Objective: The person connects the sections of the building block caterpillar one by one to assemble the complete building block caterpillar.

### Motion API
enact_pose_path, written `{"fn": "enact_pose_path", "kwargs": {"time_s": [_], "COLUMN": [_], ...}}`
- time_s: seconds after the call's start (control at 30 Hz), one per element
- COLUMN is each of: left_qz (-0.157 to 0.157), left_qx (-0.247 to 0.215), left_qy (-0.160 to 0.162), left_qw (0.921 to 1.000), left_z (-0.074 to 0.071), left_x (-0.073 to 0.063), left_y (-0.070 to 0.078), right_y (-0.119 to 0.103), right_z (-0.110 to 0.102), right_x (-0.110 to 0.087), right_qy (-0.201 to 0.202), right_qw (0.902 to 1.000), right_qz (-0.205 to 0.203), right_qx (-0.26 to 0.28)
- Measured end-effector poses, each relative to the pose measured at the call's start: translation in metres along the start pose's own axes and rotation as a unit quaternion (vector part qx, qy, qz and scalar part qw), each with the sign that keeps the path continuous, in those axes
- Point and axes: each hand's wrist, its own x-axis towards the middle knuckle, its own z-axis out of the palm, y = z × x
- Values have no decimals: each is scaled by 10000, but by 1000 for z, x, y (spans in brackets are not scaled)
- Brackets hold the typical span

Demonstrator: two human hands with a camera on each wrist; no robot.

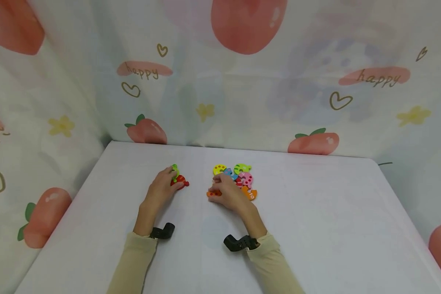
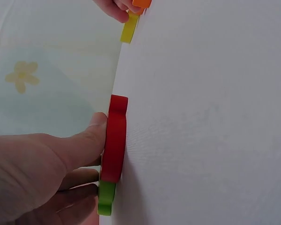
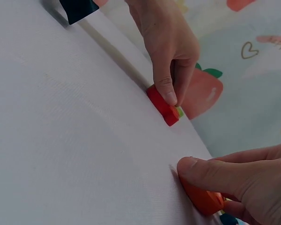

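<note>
Left of centre on the white table, my left hand (image 1: pixel 161 188) holds two thick animal-shaped puzzle pieces lying against each other. The thumb is on the red piece (image 2: pixel 116 140), while the fingers are at the green piece (image 2: pixel 106 197) beyond it. My right hand (image 1: pixel 230 193) pinches an orange piece with red dots (image 1: pixel 214 193) between thumb and fingers. Close around it lie a yellow dotted piece (image 1: pixel 219 168), a blue piece (image 1: pixel 230 174), a light-green piece (image 1: pixel 242 168), a pink dotted piece (image 1: pixel 246 179) and another orange piece (image 1: pixel 251 193). The right hand hides part of this cluster.
A white cloth covers the table (image 1: pixel 316 228). Behind and at the sides hangs a curtain (image 1: pixel 250 102) printed with fruit, hearts and flowers. Each wrist wears a black camera mount, one of them the left mount (image 1: pixel 163 231), the other the right mount (image 1: pixel 240 243).
</note>
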Motion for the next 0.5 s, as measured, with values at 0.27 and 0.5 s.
{"fn": "enact_pose_path", "kwargs": {"time_s": [0.27,0.5], "left_qz": [48,256], "left_qx": [18,-233], "left_qy": [-167,-58], "left_qw": [9998,9994], "left_z": [-3,-1], "left_x": [0,-2], "left_y": [0,-3], "right_y": [1,4], "right_z": [0,3], "right_x": [1,1], "right_qy": [-42,-108], "right_qw": [9998,9995], "right_qz": [-122,-278], "right_qx": [136,86]}}
